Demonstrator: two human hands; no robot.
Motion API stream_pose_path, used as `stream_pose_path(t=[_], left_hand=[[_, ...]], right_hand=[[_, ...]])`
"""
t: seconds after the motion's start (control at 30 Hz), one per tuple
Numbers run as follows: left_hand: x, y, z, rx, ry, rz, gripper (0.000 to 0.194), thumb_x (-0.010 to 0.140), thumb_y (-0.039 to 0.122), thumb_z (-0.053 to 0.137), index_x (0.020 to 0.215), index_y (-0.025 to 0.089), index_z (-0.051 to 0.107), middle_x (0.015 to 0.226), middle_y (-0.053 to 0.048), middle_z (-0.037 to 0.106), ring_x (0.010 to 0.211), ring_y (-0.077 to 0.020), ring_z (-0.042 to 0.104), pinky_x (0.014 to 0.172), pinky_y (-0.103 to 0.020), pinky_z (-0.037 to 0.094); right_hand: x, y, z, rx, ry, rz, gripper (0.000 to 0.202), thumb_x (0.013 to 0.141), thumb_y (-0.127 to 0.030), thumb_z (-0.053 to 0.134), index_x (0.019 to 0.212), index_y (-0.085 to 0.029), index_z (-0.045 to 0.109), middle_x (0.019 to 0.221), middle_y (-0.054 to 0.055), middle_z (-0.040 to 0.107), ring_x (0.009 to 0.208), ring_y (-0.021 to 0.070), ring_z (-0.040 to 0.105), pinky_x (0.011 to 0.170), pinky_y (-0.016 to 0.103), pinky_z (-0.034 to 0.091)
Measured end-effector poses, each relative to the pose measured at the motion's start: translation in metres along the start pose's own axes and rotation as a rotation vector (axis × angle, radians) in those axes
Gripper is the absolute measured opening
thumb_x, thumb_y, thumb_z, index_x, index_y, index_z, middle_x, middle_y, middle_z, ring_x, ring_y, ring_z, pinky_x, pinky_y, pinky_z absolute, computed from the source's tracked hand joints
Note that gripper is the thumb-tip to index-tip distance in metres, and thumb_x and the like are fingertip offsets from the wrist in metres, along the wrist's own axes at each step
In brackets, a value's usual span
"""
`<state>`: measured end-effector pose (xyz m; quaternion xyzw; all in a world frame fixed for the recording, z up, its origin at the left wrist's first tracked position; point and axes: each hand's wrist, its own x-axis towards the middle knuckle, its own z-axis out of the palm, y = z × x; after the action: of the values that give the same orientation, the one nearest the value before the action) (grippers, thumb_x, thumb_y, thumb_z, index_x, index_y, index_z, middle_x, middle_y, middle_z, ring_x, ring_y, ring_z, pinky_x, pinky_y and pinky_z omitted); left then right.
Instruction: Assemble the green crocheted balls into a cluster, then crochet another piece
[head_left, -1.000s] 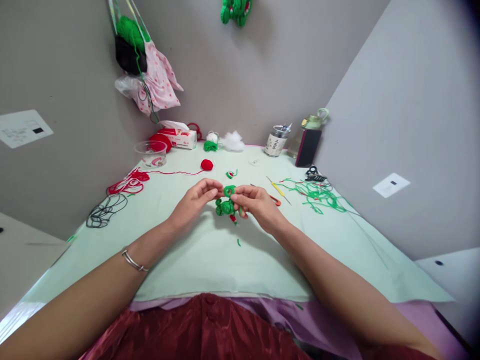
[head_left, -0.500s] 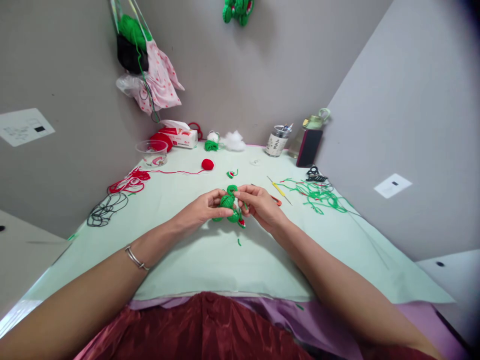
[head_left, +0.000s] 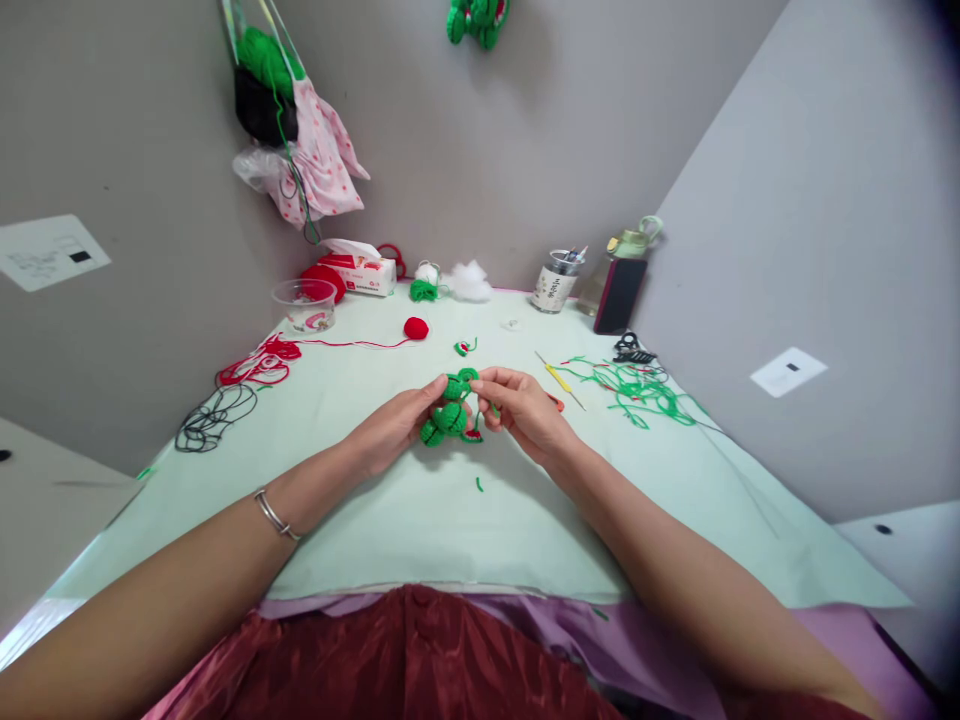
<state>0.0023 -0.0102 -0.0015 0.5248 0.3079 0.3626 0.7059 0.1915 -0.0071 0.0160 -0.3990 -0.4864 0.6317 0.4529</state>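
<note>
A green crocheted figure (head_left: pixel 451 417) with several round parts is held just above the table, between my two hands. My left hand (head_left: pixel 409 420) grips it from the left, the thumb on its upper part. The fingertips of my right hand (head_left: pixel 517 408) are pinched on the figure's small curled green piece (head_left: pixel 469 377) at the upper right. A red and green crocheted bit (head_left: pixel 472 436) hangs at the figure's lower right. Beyond the hands a small red, white and green piece (head_left: pixel 463 348) lies on the table. A short green yarn scrap (head_left: pixel 480 484) lies nearer me.
A yellow crochet hook (head_left: pixel 559 378) and tangled green yarn (head_left: pixel 637 390) lie to the right. Red yarn (head_left: pixel 262 365), black cord (head_left: pixel 214 418) and a clear bowl (head_left: pixel 307 308) are at the left. Farther back stand a tissue box (head_left: pixel 367 274), a pen tin (head_left: pixel 555 283) and a phone (head_left: pixel 620 296).
The green figure has been turned, so more of its round parts show. My left thumb has moved up from its lower part to its upper part. My right hand has barely moved.
</note>
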Motion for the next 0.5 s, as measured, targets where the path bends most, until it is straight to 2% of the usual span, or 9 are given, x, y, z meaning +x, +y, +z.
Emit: stream_pose_path(t=[0.2, 0.33, 0.4, 0.5], left_hand=[[0.0009, -0.0009, -0.004, -0.02, -0.016, 0.031, 0.053, 0.092, 0.061, 0.047, 0.104, 0.017, 0.075, 0.104, -0.009, 0.073, 0.092, -0.0201, 0.062, 0.089, -0.031, 0.043], [-0.0018, 0.0028, -0.0023, 0.06, -0.112, 0.022, 0.038, 0.089, 0.046, 0.063, 0.112, 0.018, 0.073, 0.105, -0.009, 0.073, 0.097, -0.022, 0.062, 0.091, -0.033, 0.04], [-0.0032, 0.0041, -0.0006, 0.103, -0.143, 0.043, 0.037, 0.085, 0.037, 0.069, 0.118, 0.02, 0.07, 0.11, -0.008, 0.072, 0.101, -0.022, 0.061, 0.094, -0.033, 0.038], [-0.004, 0.0045, 0.0012, 0.135, -0.152, 0.052, 0.036, 0.086, 0.034, 0.068, 0.12, 0.022, 0.069, 0.116, -0.007, 0.07, 0.105, -0.0209, 0.059, 0.093, -0.032, 0.037]], right_hand=[[-0.0011, -0.0021, 0.0021, -0.013, 0.005, -0.008, 0.029, 0.068, -0.038, 0.08, 0.077, -0.016, 0.063, 0.057, -0.004, 0.062, 0.041, 0.0047, 0.046, 0.043, 0.02, 0.033], [-0.0005, -0.0022, 0.0006, 0.016, -0.005, 0.008, 0.031, 0.067, -0.039, 0.081, 0.075, -0.016, 0.062, 0.059, -0.004, 0.062, 0.041, 0.0041, 0.044, 0.042, 0.02, 0.031], [-0.0006, -0.0029, -0.0001, 0.02, -0.008, 0.02, 0.031, 0.067, -0.039, 0.082, 0.075, -0.016, 0.062, 0.058, -0.004, 0.062, 0.042, 0.004, 0.043, 0.042, 0.02, 0.03], [-0.001, -0.0037, -0.0004, 0.009, -0.009, 0.025, 0.031, 0.067, -0.039, 0.081, 0.076, -0.016, 0.062, 0.057, -0.004, 0.061, 0.042, 0.004, 0.044, 0.043, 0.019, 0.03]])
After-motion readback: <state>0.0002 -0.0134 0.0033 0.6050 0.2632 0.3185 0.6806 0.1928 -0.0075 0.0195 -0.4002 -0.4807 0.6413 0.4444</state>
